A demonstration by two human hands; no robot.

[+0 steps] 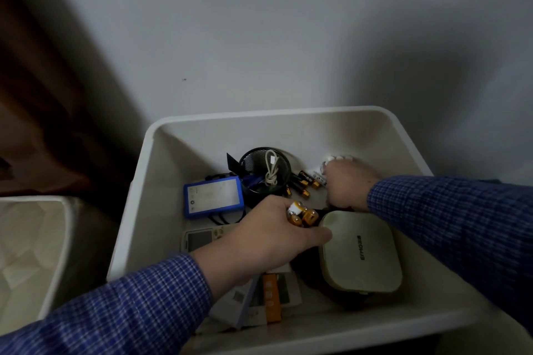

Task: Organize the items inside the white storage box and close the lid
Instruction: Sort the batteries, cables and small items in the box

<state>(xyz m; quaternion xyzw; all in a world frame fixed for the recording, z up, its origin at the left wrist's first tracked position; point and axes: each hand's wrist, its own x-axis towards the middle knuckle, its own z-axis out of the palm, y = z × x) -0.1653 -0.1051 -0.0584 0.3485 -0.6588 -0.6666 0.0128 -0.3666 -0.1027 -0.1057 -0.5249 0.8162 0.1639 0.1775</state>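
Head view: the open white plastic storage box (138,210) stands against a pale grey wall (288,23), with no lid on it. Both arms, in blue checked sleeves (144,305), reach down into the box.

The left hand (268,236) is curled into a fist around a bundle of gold-and-white cylindrical batteries (301,214); their ends protrude from the top of the fist. This hand sits at the centre of the box, its thumb touching the rounded-square cream case with dark lettering (360,251), which lies in the near right part of the box.

The right hand (346,184) is at the far right of the box floor, fingers bent downward with the fingertips (340,157) near the far wall. Whether it has hold of anything cannot be told — the palm side is hidden.

Loose black-and-gold batteries (302,184) lie between the right hand and a black wire-mesh cup (264,173), which contains a coiled white cable (271,171). Just left of the cup lies a flat blue-edged rectangular device with a white label (213,196). Nearer the camera, under the left forearm, are a white device with a grey screen (202,239) and a stack of small flat cartons — one with an orange strip (272,300).

Left of the box stands another pale container (31,253), partly in frame.
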